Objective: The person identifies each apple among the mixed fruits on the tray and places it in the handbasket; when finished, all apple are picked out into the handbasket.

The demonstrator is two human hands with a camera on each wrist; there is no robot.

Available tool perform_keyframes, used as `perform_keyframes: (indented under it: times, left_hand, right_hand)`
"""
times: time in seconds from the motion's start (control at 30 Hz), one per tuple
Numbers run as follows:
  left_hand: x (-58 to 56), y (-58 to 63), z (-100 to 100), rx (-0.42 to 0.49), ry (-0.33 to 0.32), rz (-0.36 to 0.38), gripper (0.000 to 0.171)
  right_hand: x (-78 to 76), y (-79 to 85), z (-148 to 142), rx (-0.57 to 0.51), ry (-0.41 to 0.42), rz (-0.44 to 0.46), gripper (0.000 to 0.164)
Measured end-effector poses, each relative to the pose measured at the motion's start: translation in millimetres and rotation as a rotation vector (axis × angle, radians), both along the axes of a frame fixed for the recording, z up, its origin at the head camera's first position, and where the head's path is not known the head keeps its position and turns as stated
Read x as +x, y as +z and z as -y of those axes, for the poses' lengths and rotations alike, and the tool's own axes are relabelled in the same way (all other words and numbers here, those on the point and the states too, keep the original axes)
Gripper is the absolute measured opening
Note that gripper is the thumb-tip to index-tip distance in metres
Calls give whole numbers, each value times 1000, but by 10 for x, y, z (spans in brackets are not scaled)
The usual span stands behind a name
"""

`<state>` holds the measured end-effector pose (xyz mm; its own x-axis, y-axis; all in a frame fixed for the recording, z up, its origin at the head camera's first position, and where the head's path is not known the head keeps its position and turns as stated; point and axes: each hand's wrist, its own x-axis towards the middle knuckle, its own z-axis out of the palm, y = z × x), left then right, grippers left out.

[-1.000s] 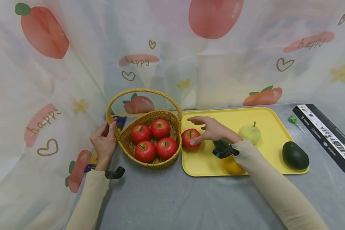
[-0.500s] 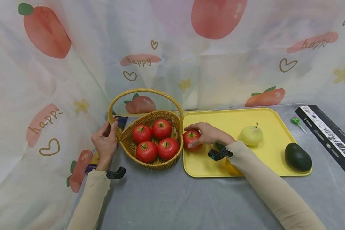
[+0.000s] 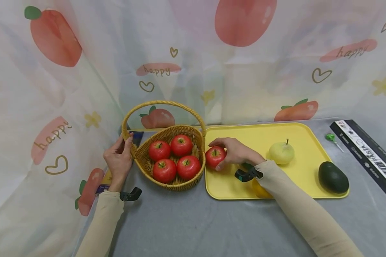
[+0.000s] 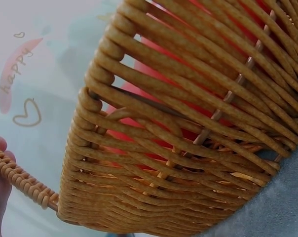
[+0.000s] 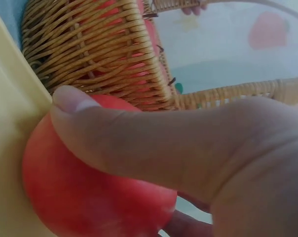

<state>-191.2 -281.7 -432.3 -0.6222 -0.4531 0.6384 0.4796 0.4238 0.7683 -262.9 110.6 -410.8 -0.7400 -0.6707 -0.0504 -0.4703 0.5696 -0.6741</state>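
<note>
In the head view, my left hand grips the left foot of the handle of a wicker basket. Several red apples lie inside the basket, and red shows through its woven wall in the left wrist view. My right hand holds another red apple at the left end of a yellow tray, close beside the basket. The right wrist view shows the thumb pressed across this apple, with other fingers partly hidden behind it.
A pale green pear-like fruit and an avocado lie on the tray. A yellow fruit and a dark green one are partly hidden under my right wrist. Right of the tray are a green lollipop and a long black box.
My right hand has come down from above the apple and its fingers have closed round it. The left hand stays on the basket handle.
</note>
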Motion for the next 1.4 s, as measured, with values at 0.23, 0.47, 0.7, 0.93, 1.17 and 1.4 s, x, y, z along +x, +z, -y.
perform_keyframes:
  times: [0.23,0.47,0.7,0.93,1.17,1.4]
  left_hand:
    - [18,-25,0,-3,1,-15,32]
    - [34,-44,-5,4,8,5,31]
    - [33,-12,-46,4,25,22,31]
    - [6,32,-113,24,4,-9,31]
    - [-21,1,-80,17,-14,5,31]
    - [18,2,-27,13,-5,4,32]
  right_hand:
    - [74,115,-84,-57,-87,59,80]
    - [226,311,-198,-177,-136,140,81]
    - [359,534,-248,-259,-157,202,83]
    - [436,681,-238,-346,-154,275,80]
    - [512,740,-28,-418,-88,296,77]
    - [573,626,305,-450,38,326,75]
